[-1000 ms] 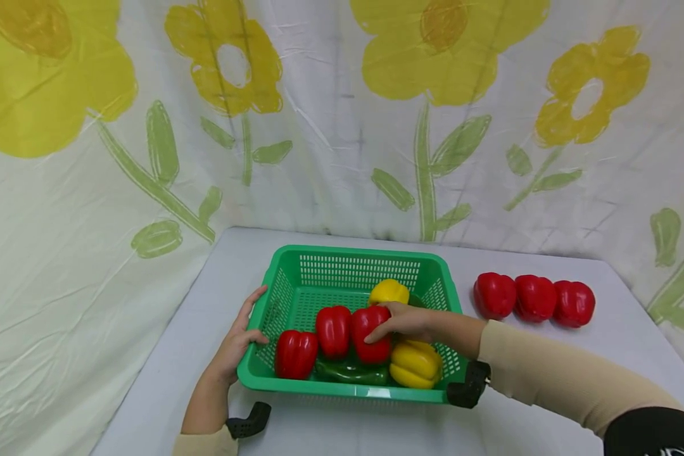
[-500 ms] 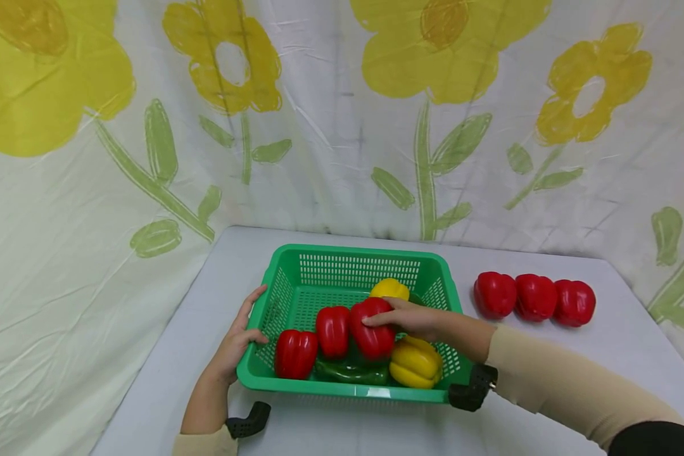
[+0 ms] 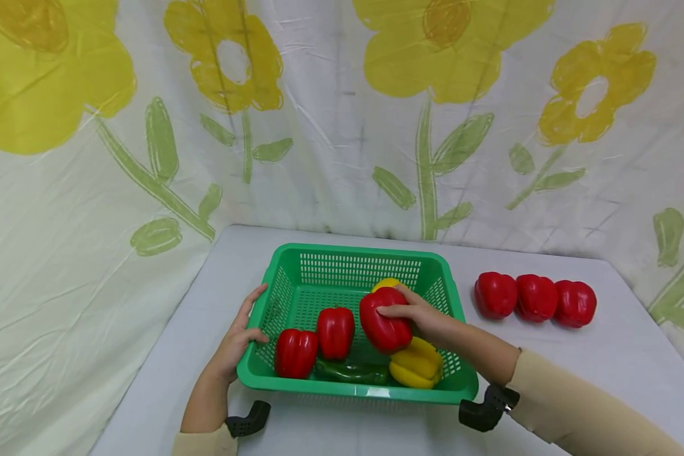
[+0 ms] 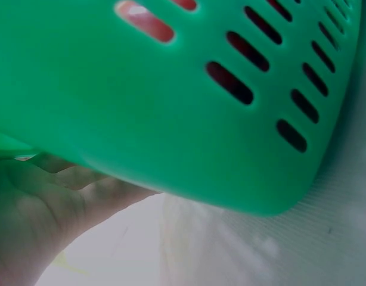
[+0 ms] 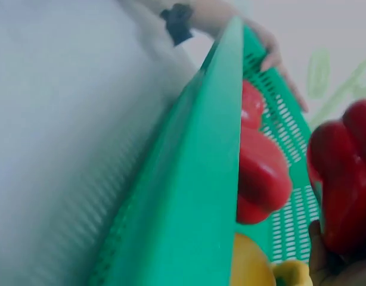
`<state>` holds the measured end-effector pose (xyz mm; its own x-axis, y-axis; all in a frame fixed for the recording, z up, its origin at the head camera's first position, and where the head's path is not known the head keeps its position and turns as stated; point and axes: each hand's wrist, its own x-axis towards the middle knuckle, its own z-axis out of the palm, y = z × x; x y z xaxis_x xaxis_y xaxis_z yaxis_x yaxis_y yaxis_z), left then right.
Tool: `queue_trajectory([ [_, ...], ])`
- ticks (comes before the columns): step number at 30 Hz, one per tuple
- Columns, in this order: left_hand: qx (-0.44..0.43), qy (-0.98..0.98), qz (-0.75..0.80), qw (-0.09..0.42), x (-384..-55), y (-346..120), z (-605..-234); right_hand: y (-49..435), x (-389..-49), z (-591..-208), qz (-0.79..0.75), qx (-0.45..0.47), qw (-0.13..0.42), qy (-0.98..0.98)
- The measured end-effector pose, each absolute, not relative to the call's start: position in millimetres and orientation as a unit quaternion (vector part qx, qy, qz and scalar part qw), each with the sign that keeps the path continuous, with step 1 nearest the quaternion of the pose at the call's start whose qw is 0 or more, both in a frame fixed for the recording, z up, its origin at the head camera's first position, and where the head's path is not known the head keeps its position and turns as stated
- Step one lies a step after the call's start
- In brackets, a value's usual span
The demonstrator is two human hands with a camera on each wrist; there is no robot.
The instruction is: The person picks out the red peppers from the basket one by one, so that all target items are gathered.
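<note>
My right hand (image 3: 418, 316) grips a red bell pepper (image 3: 384, 320), thumb across its near face, above the other vegetables in the green plastic basket (image 3: 353, 391). In the right wrist view that red pepper (image 5: 347, 176) is beside the basket's wall, fingers under it. My left hand (image 3: 238, 339) holds the basket's left rim, its thumb lapped over the edge; in the left wrist view the palm (image 4: 34, 208) lies against the outer side. Inside the basket are two more red peppers, one at the front left (image 3: 296, 353) and one mid-basket (image 3: 335, 333).
A long green pepper (image 3: 350, 372) and a yellow bell pepper (image 3: 416, 363) lie along the basket's front. Another yellow pepper (image 3: 386, 285), partly hidden, is behind the held one. Three red peppers (image 3: 536, 297) stand in a row on the white table (image 3: 547, 373), right of the basket.
My right hand has lifted the red pepper up from beside the middle one and shifted it slightly right, tilting it. The left hand stays on the rim.
</note>
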<state>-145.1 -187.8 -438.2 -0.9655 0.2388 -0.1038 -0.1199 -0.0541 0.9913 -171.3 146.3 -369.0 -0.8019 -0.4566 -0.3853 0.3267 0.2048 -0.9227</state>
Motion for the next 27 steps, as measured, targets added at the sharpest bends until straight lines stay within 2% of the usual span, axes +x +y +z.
queue_trajectory([
  [20, 0.044, 0.676, 0.725, 0.124, -145.6, -185.8, -438.2, 178.3, -135.7, -365.8, -0.726, -0.079, 0.184, 0.658],
  [27, 0.042, 0.682, 0.720, 0.120, -145.3, -187.1, -438.1, 195.5, -124.5, -368.4, -0.740, -0.055, 0.141, 0.655],
])
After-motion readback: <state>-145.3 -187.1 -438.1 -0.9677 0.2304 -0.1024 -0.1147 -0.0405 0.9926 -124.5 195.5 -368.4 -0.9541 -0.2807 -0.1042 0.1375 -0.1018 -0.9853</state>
